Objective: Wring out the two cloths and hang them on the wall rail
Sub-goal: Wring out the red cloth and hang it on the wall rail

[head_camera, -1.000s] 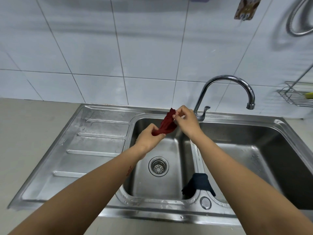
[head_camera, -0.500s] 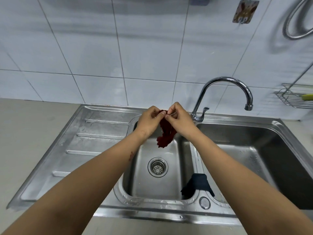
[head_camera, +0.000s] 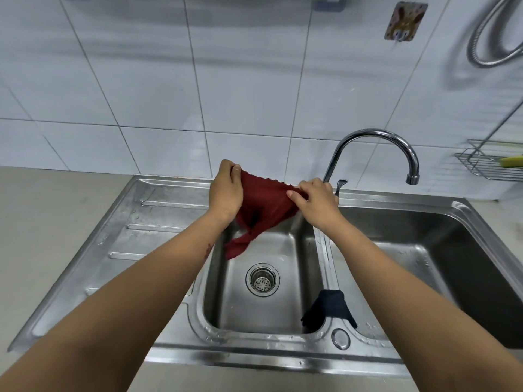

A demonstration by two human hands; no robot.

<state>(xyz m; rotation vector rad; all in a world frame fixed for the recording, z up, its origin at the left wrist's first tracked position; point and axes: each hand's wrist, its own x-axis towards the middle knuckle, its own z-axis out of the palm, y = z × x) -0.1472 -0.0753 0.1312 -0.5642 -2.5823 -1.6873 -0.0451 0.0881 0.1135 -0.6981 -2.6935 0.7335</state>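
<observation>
Both hands are up over the left basin: the left hand (head_camera: 226,190) pinches 1 top corner of the red cloth (head_camera: 264,206) between thumb and curled fingers, and the right hand (head_camera: 317,200) pinches the opposite corner, the 2 held apart so the upper edge runs almost taut between them.

Largest in view is the white tiled wall (head_camera: 158,80), with what looks like the underside of a rail or shelf (head_camera: 328,2) at the very top edge, too cropped to be sure. Below it sits the stainless double sink (head_camera: 158,210) with its ribbed drainboard on the left and a gooseneck tap (head_camera: 376,148) behind the divider. A wire caddy (head_camera: 486,162) hangs at the far right.

The red cloth hangs spread between the hands, its lower tail twisted and dangling above the strainer (head_camera: 262,279). The second, dark cloth (head_camera: 329,306) lies draped over the divider near the front rim, untouched by either hand.

Judging by the spread, this is the opening-out before hanging. It would go best by keeping both corner grips firm, shaking the twisted tail loose over the basin so drips fall there, then lifting the edge level to the rail and draping it evenly.
</observation>
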